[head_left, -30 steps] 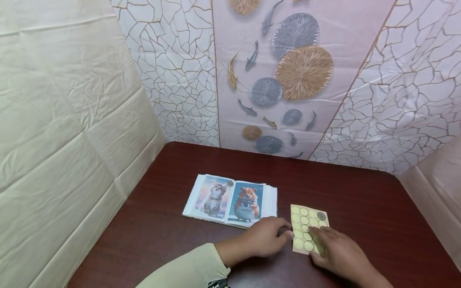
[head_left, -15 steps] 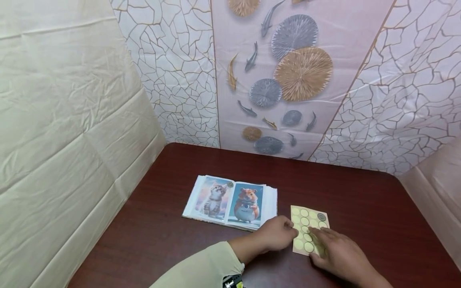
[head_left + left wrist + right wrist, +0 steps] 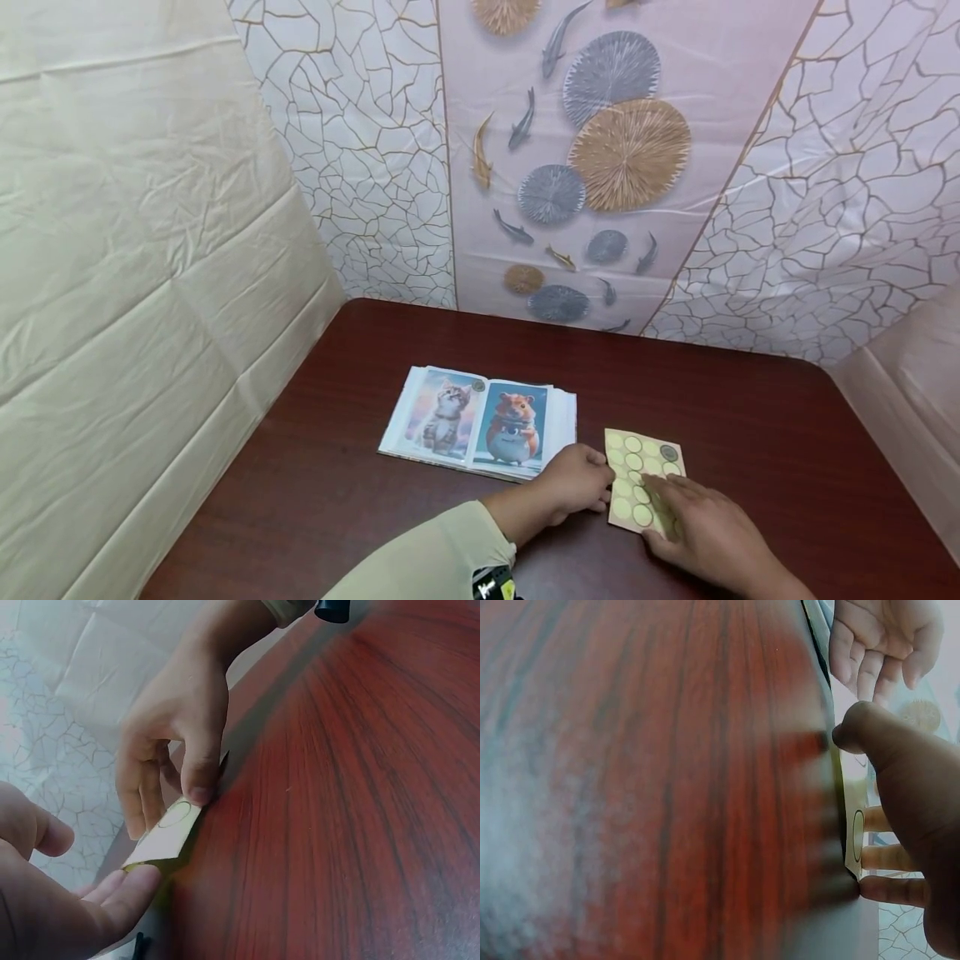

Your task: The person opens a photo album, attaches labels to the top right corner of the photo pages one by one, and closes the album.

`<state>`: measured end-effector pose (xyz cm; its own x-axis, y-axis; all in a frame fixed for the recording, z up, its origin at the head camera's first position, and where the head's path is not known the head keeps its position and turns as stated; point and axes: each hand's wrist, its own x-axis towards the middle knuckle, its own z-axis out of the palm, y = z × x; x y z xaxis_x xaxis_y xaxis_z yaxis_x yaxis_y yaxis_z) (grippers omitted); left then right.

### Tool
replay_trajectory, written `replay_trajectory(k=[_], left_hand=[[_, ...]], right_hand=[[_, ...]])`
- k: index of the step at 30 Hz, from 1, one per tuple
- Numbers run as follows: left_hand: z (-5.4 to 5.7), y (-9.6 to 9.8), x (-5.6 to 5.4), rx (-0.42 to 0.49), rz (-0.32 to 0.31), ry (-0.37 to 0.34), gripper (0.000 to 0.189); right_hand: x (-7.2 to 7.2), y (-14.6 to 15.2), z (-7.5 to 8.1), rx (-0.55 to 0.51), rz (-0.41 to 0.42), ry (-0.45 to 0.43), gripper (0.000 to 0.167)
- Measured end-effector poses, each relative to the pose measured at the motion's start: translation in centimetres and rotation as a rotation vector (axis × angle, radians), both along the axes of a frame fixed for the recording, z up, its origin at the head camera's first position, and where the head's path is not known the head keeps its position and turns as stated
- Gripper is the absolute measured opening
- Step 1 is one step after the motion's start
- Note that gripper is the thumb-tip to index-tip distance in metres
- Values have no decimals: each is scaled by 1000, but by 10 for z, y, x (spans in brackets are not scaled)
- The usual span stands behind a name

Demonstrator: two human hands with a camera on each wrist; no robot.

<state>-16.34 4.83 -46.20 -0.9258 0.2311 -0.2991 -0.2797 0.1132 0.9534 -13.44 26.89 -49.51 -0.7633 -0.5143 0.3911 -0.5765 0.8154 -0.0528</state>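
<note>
A cream sheet of round yellow stickers (image 3: 624, 507) lies on the dark table, with one grey patterned round (image 3: 668, 452) near its far right corner. My right hand (image 3: 705, 525) rests on the sheet's right side, fingers extended over it and thumb (image 3: 851, 729) at the near edge. At the sheet's left edge is my left hand (image 3: 576, 481); its fingertips (image 3: 142, 881) come right up to the paper, while the thumb (image 3: 54, 838) stands apart. Left of the sheet, a photo album (image 3: 559, 425) lies open at a kitten picture (image 3: 442, 417) and a hamster picture (image 3: 513, 425).
A grey round sticker (image 3: 477, 386) sits on the kitten picture's upper right corner. The reddish-brown table (image 3: 337, 517) ends at a patterned cloth wall (image 3: 375, 167) at the back, and a pale cloth (image 3: 172, 333) hangs along its left side.
My left hand has shifted right, up to the sheet's left edge, then drawn back slightly. My right hand, the sheet and the album stay in place.
</note>
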Motion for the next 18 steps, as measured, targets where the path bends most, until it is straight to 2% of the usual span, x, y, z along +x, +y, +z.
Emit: replay_trajectory(k=[7,11,15,18], left_hand=[[-7,7,-5,184,75,-89,36],[-10,12,-7,277,105,-115,44],[-12,19,-8,294,141,-124,45],[-13,23,-9,246,159,-125,42]], right_hand=[[2,-1,1,10,-27,-46,74],[2,-2,2,10,-32,-44,71],[3,-2,2,7,-35,-40,70],[3,-2,1,10,-37,-43,71]])
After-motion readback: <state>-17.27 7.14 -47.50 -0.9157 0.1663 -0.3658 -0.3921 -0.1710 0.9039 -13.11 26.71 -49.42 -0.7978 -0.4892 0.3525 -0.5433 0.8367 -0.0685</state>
